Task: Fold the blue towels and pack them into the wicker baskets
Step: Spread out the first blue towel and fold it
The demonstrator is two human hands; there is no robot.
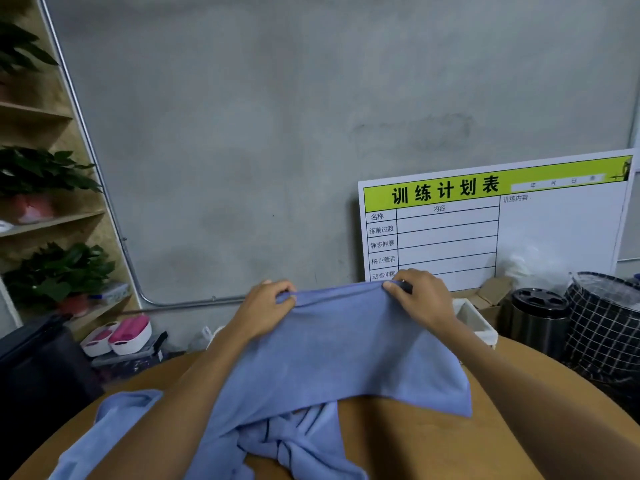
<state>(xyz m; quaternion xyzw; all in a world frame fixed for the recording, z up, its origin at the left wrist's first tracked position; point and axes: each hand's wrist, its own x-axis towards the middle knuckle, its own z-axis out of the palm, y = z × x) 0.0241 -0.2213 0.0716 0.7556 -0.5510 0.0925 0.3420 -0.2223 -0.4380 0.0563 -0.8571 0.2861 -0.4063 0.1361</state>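
Blue towel [346, 355] hangs spread between both hands above the round wooden table [519, 427], its upper edge stretched roughly level and its lower part draping down toward the tabletop; the left hand [266, 306] pinches the upper left corner with fingers and thumb curled onto the cloth, and the right hand [419, 296] pinches the upper right corner the same way, thumb pressed against the hem; both forearms reach forward from the bottom of the view, the left one partly under the hanging cloth; beneath the held towel lies a crumpled heap of more blue towels [294, 445] on the table, some showing dark stripes, and another blue towel [104, 434] lies loose along the table's left edge; beyond the far right rim of the table stands a white-lined basket [474, 320], only partly seen behind the right wrist, and whether it is wicker cannot be told; beside it sit a dark metal bin [540, 323] and a black-and-white checked bag [602, 334]; a whiteboard with a green header and Chinese writing [491, 223] leans against the grey concrete wall [242, 133]; on the left, wooden shelves [52, 220] carry potted green plants [59, 271], and two white tubs holding pink items [117, 336] rest low near them.
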